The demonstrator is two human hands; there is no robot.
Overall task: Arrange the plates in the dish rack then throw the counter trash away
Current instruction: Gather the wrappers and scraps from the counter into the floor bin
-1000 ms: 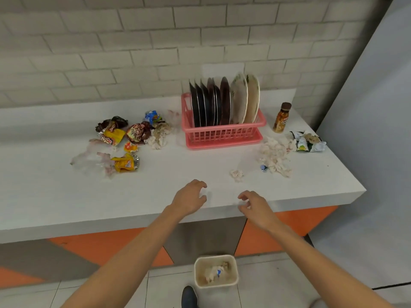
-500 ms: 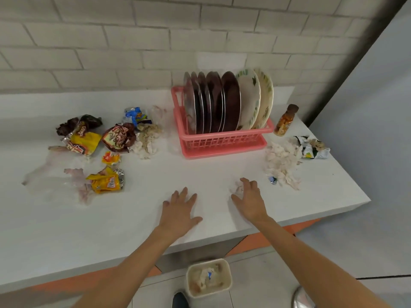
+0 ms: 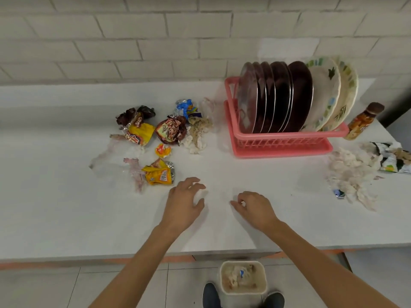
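- Pinched in the grip of the right hand point(image 3: 255, 208), between the thumb and curled fingers, is a small white scrap point(image 3: 242, 203), held low at the white tabletop point(image 3: 66, 207).
- Beside it and a little apart, the left hand point(image 3: 184, 205) has its fingers loosely bent and spread and holds nothing. Whether the fingertips touch the surface cannot be told.
- Plates point(image 3: 280, 96) stand on edge in a pink dish rack point(image 3: 282, 143) at the back right, close to the brick wall point(image 3: 133, 41). A row of dark plates fills the left part, and two pale patterned ones lean at the right end.
- One small bottle point(image 3: 363, 121) with a brown cap stands just beside the rack's right end.
- Crumpled wrappers point(image 3: 155, 132) in brown, yellow and blue lie clustered with clear plastic film to the left of the rack. A yellow wrapper point(image 3: 159, 174) lies nearest the left hand.
- To the right, in front of the bottle, lie a heap of torn white tissue point(image 3: 353, 176) and a crushed packet point(image 3: 393, 160).
- White surface runs between the hands and the rack, and between the two groups of trash.
- Both forearms cross the tabletop's front edge.
- On the floor just past that edge, a pale bin point(image 3: 243, 277) with paper inside stands between two dark shoes point(image 3: 210, 295).
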